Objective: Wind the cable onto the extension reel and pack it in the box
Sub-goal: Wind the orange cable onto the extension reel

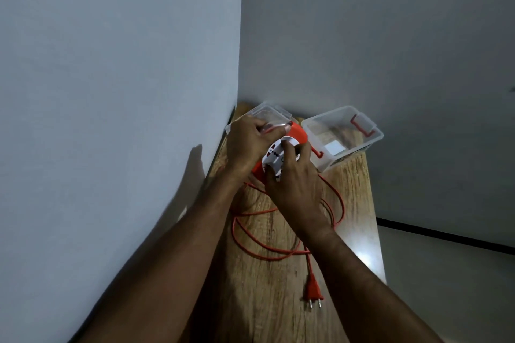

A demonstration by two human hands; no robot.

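- Winding stage, early, by my reading: most of the cable [281, 255] lies loose in loops on the table [359, 203], near the person, and none of the wound turns on the drum can be made out.
- Reel [281, 147] sits at the far end of the table, close to the wall corner, orange body with a white socket face turned up toward the camera.
- Left hand [246, 142] holds the far upper rim of the reel, fingers curled over its edge; it appears to steady the body.
- Right hand [292, 181] rests on the white face, fingers bent around its centre part; probably gripping the winding knob, though the knob itself is hidden under the fingers.
- Plug [314, 291] lies flat at the near end of the loops, pins toward the camera, well apart from the reel.
- Box [370, 142] stands open just right of the reel, clear plastic with red latches; some pale item lies in its bottom, too blurred to name.
- Lid [267, 111] lies behind the reel against the wall, partly covered by the left hand.
- Done: reel in hand, box opened.
- Left: wind in all the loose cable, bring in the plug, place the reel in the box, and presumably fit the lid.
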